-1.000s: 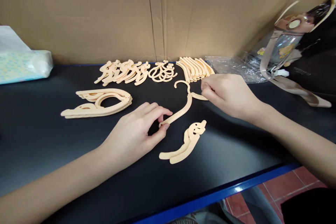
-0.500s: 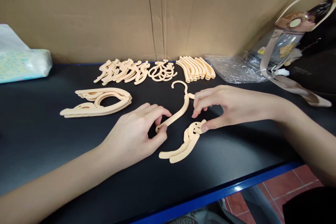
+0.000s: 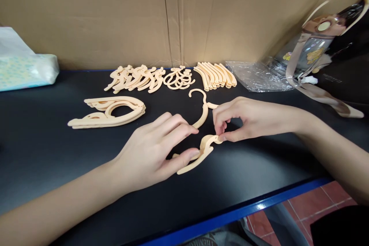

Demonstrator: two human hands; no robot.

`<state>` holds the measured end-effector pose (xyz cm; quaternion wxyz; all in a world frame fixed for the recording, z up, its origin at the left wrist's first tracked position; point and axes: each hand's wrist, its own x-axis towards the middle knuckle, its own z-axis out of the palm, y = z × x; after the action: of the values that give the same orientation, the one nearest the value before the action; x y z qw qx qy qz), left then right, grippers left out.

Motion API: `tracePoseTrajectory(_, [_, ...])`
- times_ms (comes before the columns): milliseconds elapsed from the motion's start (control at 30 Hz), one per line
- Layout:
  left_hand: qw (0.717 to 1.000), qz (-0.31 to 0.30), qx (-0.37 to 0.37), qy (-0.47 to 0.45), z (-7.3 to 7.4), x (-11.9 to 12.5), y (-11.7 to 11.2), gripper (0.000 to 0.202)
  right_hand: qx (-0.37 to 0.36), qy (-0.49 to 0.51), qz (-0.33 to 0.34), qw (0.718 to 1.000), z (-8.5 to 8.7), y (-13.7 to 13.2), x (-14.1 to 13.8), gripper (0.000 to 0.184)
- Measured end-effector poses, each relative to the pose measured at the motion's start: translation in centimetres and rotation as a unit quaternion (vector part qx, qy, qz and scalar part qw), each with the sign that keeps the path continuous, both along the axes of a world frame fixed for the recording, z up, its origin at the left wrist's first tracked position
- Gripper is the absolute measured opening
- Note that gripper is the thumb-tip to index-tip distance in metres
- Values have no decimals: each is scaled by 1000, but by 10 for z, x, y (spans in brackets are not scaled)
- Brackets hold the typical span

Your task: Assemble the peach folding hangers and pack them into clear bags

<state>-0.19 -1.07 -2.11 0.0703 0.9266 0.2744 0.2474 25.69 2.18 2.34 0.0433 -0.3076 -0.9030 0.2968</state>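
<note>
A cream plastic hanger piece (image 3: 204, 153) with a curved arm and a rounded end is just above or on the black table, slightly tilted. My right hand (image 3: 245, 118) pinches its rounded end between thumb and fingers. My left hand (image 3: 157, 150) has its thumb over the lower part of the piece, with thumb and fingers apart; whether the thumb presses it I cannot tell. Behind both hands lies a partly assembled hanger (image 3: 204, 115) with a hook on top; my hands cover parts of its two arms.
Folded cream hangers (image 3: 127, 117) lie to the left. Along the cardboard wall (image 3: 115, 15) are rows of curved pieces (image 3: 135, 78), hooks (image 3: 179, 78) and arms (image 3: 215, 76). A plastic bag (image 3: 256, 77) and a bottle (image 3: 317, 42) are right; a tissue pack (image 3: 31, 70) is far left.
My right hand has closed on the piece's rounded end and tipped it up. My left fingers have left the hanger's arm and shifted right, with the thumb now over the lower piece.
</note>
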Motion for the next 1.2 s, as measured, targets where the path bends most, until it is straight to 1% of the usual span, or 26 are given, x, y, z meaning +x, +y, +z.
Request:
tracePoseTrajectory(100, [999,-13,-28,-25,2,2,-5,22,-22,68,-1,997,-4,-4,-5,6])
tracePoseTrajectory(200, [998,-11,-49,-35,4,4,-10,19,8,136,-9,991,-8,-11,-13,5])
tracePoseTrajectory(300, [998,2,-55,-30,4,5,-13,12,81,165,-6,983,-11,-16,-18,8])
tracePoseTrajectory(400, [997,34,-54,-33,1,4,-13,13,167,154,4,974,-13,-18,-20,9])
tracePoseTrajectory(467, [996,54,-57,-31,-2,2,-13,13,203,140,4,969,-14,-18,-20,11])
tracePoseTrajectory(567, [996,68,-54,-19,-3,0,-12,14,201,135,3,970,-14,-17,-19,11])
tracePoseTrajectory(700, [998,66,-8,-7,-2,1,-10,13,168,128,10,977,-14,-16,-18,13])
tracePoseTrajectory(800, [997,73,1,-2,-2,2,-9,13,164,123,16,979,-15,-15,-17,15])
tracePoseTrajectory(933, [997,72,-3,-5,-4,1,-6,12,171,131,23,976,-17,-13,-17,17])
tracePoseTrajectory(1033, [999,51,-14,-12,-2,0,-6,12,193,152,19,969,-19,-15,-17,16])
tracePoseTrajectory(1133, [999,22,-41,5,3,1,-5,21,222,170,17,960,-19,-19,-18,17])
tracePoseTrajectory(1200, [998,13,-51,31,9,1,-5,28,224,170,16,960,-20,-20,-19,16])
